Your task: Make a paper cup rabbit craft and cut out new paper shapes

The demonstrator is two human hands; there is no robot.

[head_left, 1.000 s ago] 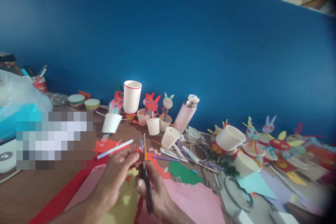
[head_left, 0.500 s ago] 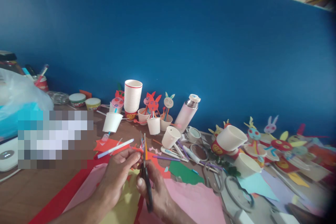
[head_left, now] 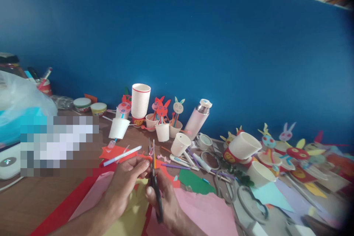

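My right hand is closed around the black handles of a pair of scissors, whose blades point away from me and stand slightly apart. Pinched in my left hand is a small piece of orange-red paper, which reaches to the blades. Below both hands lie sheets of yellow paper and pink paper. A white marker rests just beyond my left hand on red paper scraps.
Paper cups with animal-faced figures, a cup stack and a leaning pink thermos line the blue wall. Green paper, pens and tape rings lie to the right. A plastic bag stands at left.
The scissor blades stand a little wider apart than before. Both hands keep nearly the same place, and the whole view has shifted very slightly.
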